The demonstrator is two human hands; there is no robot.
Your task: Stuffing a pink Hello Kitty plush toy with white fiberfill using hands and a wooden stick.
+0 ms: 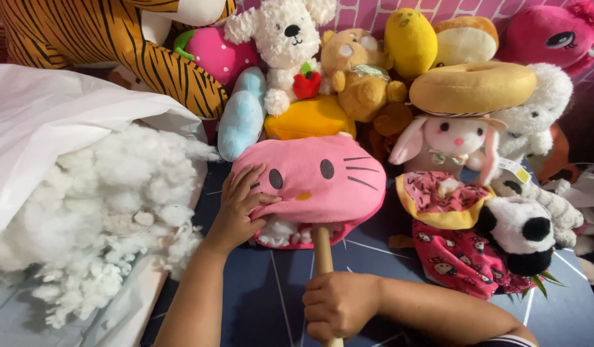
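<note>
The fingers [251, 183] of the left hand [238, 212] lie spread flat on the face of the pink cat-face plush cover [316, 183], pressing its left side near one dark eye; they steady it and are not clenched around anything. The right hand [339, 305] is clenched around a wooden stick [323, 250] just below the cover. The stick's long axis runs almost straight away from the person, its far end disappearing into the cover's open bottom seam, where white stuffing [281, 232] shows at the edge. So the cover lies directly ahead of the right hand along the stick, and under the left hand, which is the nearer of the two.

The cover rests on a dark blue floor mat [258, 289]. To the left, well apart from the stick, a white plastic bag [46, 122] spills a big heap of loose fibre filling [111, 212]. Behind and to the right crowd finished toys: a rabbit plush [448, 141], a white dog plush [287, 38], a striped tiger plush [117, 51] and a panda plush [522, 231].
</note>
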